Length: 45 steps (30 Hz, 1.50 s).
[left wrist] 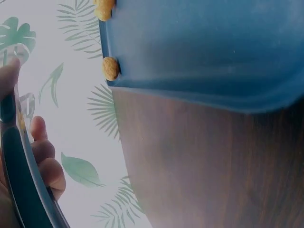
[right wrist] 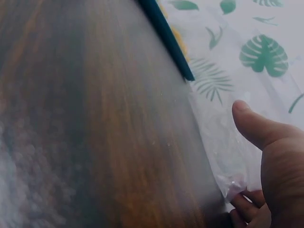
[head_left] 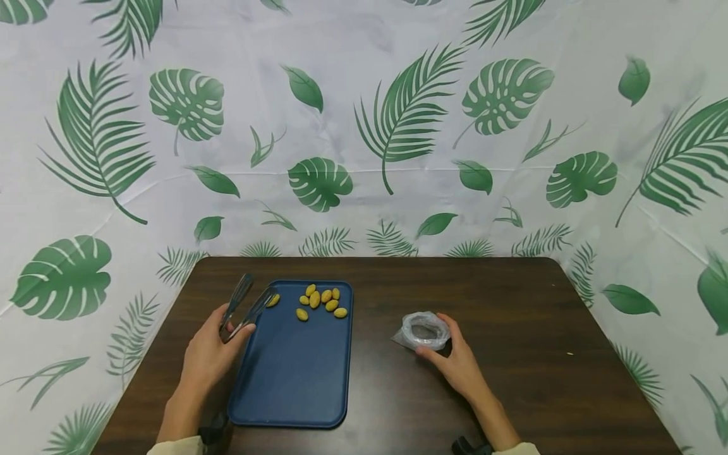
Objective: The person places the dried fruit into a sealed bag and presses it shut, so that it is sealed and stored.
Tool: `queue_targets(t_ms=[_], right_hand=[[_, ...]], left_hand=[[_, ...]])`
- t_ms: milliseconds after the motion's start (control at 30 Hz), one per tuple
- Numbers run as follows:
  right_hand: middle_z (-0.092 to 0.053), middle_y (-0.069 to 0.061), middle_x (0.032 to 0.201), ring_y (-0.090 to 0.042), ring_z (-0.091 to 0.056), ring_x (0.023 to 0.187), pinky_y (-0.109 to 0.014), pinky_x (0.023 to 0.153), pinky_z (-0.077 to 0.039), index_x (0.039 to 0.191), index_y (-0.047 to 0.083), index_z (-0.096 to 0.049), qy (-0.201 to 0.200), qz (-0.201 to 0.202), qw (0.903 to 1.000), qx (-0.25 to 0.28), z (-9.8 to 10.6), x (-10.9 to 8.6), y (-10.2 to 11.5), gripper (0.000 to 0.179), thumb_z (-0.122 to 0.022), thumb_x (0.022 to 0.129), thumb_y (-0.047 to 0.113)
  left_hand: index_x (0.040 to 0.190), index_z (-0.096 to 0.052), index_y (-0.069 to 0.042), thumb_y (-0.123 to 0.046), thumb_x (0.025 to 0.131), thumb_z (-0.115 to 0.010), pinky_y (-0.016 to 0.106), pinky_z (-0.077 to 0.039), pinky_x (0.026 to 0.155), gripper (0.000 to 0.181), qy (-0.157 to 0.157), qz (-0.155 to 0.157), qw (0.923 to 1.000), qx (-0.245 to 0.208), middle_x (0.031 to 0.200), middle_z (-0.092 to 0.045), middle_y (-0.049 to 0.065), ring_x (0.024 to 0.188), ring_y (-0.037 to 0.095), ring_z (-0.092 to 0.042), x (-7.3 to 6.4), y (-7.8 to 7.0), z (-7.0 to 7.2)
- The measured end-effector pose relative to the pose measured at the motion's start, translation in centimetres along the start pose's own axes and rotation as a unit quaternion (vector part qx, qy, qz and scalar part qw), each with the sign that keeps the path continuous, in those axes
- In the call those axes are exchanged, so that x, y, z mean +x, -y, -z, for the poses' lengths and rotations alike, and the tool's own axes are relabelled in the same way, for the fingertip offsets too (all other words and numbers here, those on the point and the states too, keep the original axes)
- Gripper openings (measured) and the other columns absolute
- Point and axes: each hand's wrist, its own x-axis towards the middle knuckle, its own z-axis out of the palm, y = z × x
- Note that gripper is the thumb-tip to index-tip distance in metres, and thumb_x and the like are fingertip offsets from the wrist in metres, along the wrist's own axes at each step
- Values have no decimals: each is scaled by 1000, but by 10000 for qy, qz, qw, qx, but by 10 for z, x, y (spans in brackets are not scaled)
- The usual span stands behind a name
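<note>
My left hand (head_left: 208,354) grips metal tongs (head_left: 256,309) with dark handles, whose arms are spread apart over the left edge of a blue tray (head_left: 292,373). In the left wrist view the fingers curl round the tongs (left wrist: 26,175). Small yellow oval pieces (head_left: 315,299), of a kind I cannot tell, lie at the tray's far end. One yellow piece (head_left: 273,300) lies near one tong tip, at the far left corner. On the right, my right hand (head_left: 459,365) holds a clear plastic bag (head_left: 422,330) by its rolled rim, with thumb and fingers around the round opening.
The dark wooden table (head_left: 529,354) carries everything. A leaf-patterned cloth (head_left: 364,126) hangs behind it. A tiny pale scrap (head_left: 570,354) lies on the right of the table. The tray has a raised rim (head_left: 348,360).
</note>
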Motion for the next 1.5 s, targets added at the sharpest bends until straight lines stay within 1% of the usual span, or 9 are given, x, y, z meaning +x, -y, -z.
queue_targets(t_ms=[167, 333, 400, 533, 600, 733, 833, 1200, 1500], right_hand=[[-48, -18, 156, -44, -42, 146, -69, 113, -33, 156, 20, -35, 18, -56, 10000, 32, -1, -2, -1, 90, -84, 85, 44], [-48, -18, 155, -43, -42, 146, -69, 113, -32, 156, 20, -35, -13, -110, 9999, 69, 0, -4, 1, 91, -85, 84, 42], [-48, -18, 155, -43, -42, 146, -68, 113, -33, 156, 20, -35, -11, -110, 9999, 67, 0, -3, 2, 91, -86, 84, 42], [-49, -19, 155, -44, -43, 145, -68, 113, -33, 156, 20, -35, -12, -81, 9999, 75, 1, -1, 5, 91, -86, 83, 41], [-48, -18, 155, -43, -43, 145, -68, 113, -33, 156, 21, -35, -7, -100, 9999, 63, 1, -1, 5, 91, -86, 84, 41], [-48, -18, 155, -43, -43, 145, -68, 113, -34, 156, 20, -35, -1, -122, 9999, 33, 1, -1, 6, 91, -86, 84, 42], [-50, -17, 154, -43, -45, 144, -67, 112, -35, 156, 20, -36, -4, -112, 9999, 24, 1, 0, 6, 91, -86, 83, 42], [-52, -16, 152, -41, -47, 143, -65, 112, -35, 153, 20, -39, -24, -76, 10000, 48, 1, 1, 6, 89, -87, 82, 41], [-52, -16, 152, -40, -46, 143, -64, 113, -33, 154, 18, -38, 1, 37, 9998, 170, 2, 2, 4, 89, -87, 83, 38]], left_hand=[[139, -51, -3, -50, 95, -71, 36, -37, 60, 68, 76, 14, 10000, 62, 92, -60, 9, 64, 17, -47, -3, -4, -1], [141, -54, -1, -48, 96, -71, 53, -51, 74, 68, 143, -101, 9996, 222, 111, -72, 17, 82, 27, -64, -3, -6, -3], [142, -53, 0, -47, 96, -71, 56, -51, 77, 68, 199, -102, 9993, 311, 115, -73, 17, 85, 28, -67, -3, -6, -3], [141, -55, 0, -43, 97, -72, 55, -51, 74, 64, 299, -93, 9984, 473, 111, -74, 15, 78, 25, -65, -3, -6, -4], [141, -56, 0, -42, 97, -72, 57, -52, 75, 63, 335, -94, 9979, 554, 109, -75, 14, 80, 28, -68, -3, -6, -4], [142, -54, 3, -40, 97, -72, 65, -52, 84, 65, 401, -82, 9967, 695, 111, -76, 16, 97, 40, -72, -5, -6, -5], [143, -54, 3, -38, 97, -72, 66, -51, 85, 64, 444, -94, 9960, 772, 112, -76, 17, 102, 44, -71, -5, -6, -6], [140, -57, 3, -38, 96, -72, 66, -51, 86, 62, 666, 6, 9940, 868, 112, -76, 20, 103, 46, -71, -5, -9, -12], [135, -61, 0, -37, 94, -74, 60, -54, 76, 57, 809, 151, 9927, 879, 99, -75, 12, 82, 30, -69, -7, -12, -22]])
